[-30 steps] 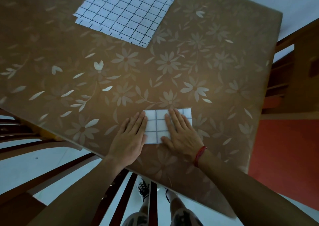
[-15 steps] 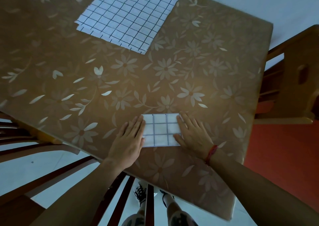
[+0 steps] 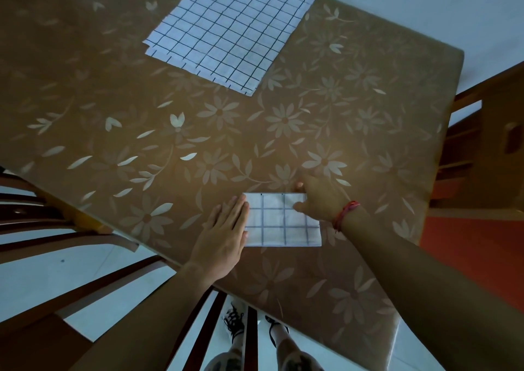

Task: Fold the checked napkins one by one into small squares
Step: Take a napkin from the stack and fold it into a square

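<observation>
Folded napkin (image 3: pixel 280 223): a checked rectangle lying flat on the flowered table (image 3: pixel 170 144), its left edge under the left fingertips and its far right corner at the right thumb. Left hand (image 3: pixel 224 234): fingers straight and together, pressing down. Right hand (image 3: pixel 320 197): a second ago it lay flat on the cloth, smoothing. Now it is at that corner, thumb on top and fingers curled, apparently pinching it. Judgement: smoothing is done and another fold is likely starting. Unfolded napkins (image 3: pixel 226 30) lie well beyond the fingertips.
</observation>
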Demonstrator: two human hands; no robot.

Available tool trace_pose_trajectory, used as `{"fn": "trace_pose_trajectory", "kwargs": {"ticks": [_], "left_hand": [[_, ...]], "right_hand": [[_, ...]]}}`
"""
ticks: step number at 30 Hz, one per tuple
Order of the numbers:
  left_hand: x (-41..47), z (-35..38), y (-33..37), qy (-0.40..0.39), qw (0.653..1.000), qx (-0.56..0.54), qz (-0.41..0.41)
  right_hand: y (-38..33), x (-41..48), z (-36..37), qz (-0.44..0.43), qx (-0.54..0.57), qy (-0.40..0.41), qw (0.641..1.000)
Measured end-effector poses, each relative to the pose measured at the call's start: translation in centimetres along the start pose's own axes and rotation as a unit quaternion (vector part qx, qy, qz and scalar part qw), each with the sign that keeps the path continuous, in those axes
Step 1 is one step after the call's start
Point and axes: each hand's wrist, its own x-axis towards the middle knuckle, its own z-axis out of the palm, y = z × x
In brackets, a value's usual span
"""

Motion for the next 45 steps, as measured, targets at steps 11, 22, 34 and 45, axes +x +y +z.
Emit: {"fn": "trace_pose_trajectory", "kwargs": {"ticks": [11,22,34,45], "left_hand": [[-0.1,0.1,-0.2,0.0,1.0,-0.01,-0.001],[0.3,-1.1,-0.4,0.022,0.997,-0.07,-0.004],[-1.2,-1.8,2.0,0.082,0.988,-0.134,0.015],[-1.9,-1.1,4.1,0.192,0.975,-0.101,0.043]], "right_hand": [[-0.8,-0.2,-0.8,0.014,0.033,-0.046,0.998],[-0.7,-1.6,-1.9,0.029,0.116,-0.049,0.992],[0.3,-6.9,-0.6,0.22,0.525,0.017,0.822],[-2.3,-10.0,3.9,0.281,0.682,-0.033,0.675]]}}
